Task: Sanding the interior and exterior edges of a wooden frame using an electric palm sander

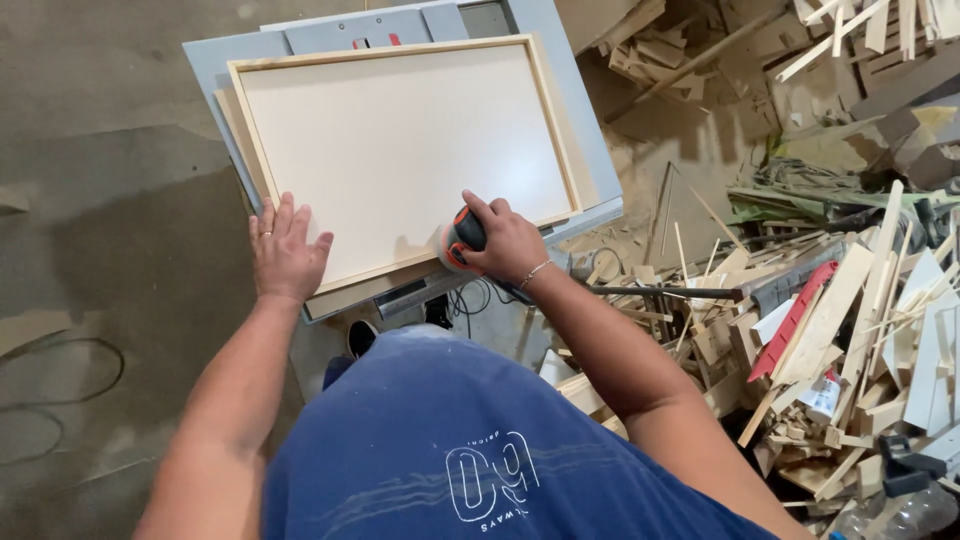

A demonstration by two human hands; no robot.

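A pale rectangular panel with a light wooden frame [400,140] lies flat on a grey work table [590,130]. My left hand [285,250] rests palm down on the panel's near left corner, fingers spread, holding nothing. My right hand [505,240] grips a small orange and black power sander [460,243], which sits on the frame's near edge, right of the middle. A ring shows on my left hand and a thin bracelet on my right wrist.
A large heap of wood offcuts, strips and scraps [840,300] fills the floor to the right. A red flat piece [795,320] lies in it. Black cables [60,390] loop on the concrete floor at the left, and more cable [465,298] hangs under the table.
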